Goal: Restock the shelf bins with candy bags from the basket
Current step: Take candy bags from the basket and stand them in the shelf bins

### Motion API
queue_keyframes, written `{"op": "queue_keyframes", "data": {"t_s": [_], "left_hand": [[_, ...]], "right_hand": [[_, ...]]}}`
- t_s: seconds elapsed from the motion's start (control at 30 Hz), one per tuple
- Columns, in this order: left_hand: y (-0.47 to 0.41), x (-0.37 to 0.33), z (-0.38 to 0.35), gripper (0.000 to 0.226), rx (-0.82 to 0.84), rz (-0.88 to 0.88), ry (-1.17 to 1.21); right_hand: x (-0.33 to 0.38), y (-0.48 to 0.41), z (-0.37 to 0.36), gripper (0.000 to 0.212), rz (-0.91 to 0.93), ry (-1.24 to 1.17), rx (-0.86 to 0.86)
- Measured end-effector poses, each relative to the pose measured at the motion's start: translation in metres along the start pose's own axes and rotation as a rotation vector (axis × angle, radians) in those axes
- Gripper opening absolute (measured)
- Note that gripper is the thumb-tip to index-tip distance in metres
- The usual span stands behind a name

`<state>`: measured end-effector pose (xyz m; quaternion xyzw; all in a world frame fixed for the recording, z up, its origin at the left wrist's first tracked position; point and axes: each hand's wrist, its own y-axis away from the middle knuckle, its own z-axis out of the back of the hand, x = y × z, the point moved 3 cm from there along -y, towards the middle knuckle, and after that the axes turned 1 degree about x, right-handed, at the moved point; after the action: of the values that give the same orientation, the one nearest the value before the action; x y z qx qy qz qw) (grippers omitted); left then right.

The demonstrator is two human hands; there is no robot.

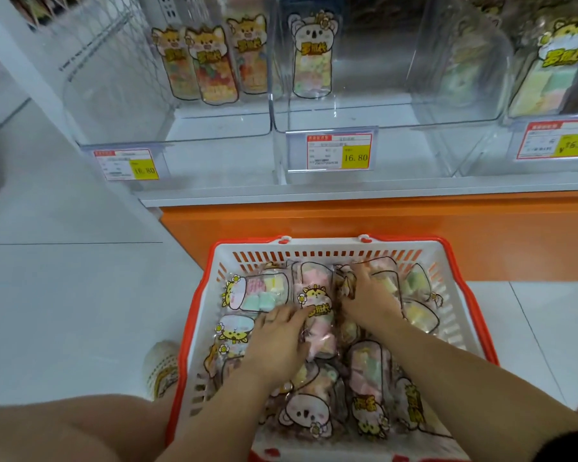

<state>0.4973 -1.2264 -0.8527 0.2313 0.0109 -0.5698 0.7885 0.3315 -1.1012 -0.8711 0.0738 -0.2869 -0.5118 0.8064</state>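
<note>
Two hands are down in the basket [331,253], which sits on the white tiled floor [64,278] just in front of the shelf's orange base [347,221]. We see the basket packed with candy bags [264,295] lying flat and overlapping, most showing pastel sweets behind cartoon animal labels.

Our left hand [277,341] rests near the middle of the heap, its fingers bent together over the near edge of a pink bag [316,281] and gripping it. Our right hand [371,298] reaches further, toward the basket's far wall, lying on top of the bags there; its fingers point away from us, and we cannot tell whether they hold anything.

Above, three clear bins stand side by side on the shelf. The left bin [214,128] has three bags upright at its back, the middle bin [347,121] has a single bag [311,58] at its back left, and the right bin [501,105] holds several. A price tag [339,151] hangs on the front of each.
</note>
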Motion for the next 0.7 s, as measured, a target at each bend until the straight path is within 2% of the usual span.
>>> {"op": "queue_keyframes", "data": {"t_s": [0.13,0.3,0.53,0.63,0.7], "left_hand": [[0.002,-0.001,0.0,0.065,0.008,0.01,0.004],[0.001,0.0,0.0,0.064,0.023,0.023,0.002],[0.001,-0.001,0.006,0.06,0.063,0.024,0.02],[0.002,-0.008,0.015,0.06,0.073,0.072,0.09],[0.004,-0.021,0.033,0.058,0.023,0.073,0.172]], "right_hand": [[0.002,-0.015,-0.001,0.035,-0.049,0.087,-0.004],[-0.008,-0.016,0.011,0.013,-0.072,0.008,-0.026],[-0.02,0.024,0.061,0.035,0.016,-0.224,-0.155],[-0.027,0.04,0.095,0.041,0.078,-0.338,-0.207],[-0.031,0.052,0.114,0.041,0.111,-0.428,-0.206]]}}
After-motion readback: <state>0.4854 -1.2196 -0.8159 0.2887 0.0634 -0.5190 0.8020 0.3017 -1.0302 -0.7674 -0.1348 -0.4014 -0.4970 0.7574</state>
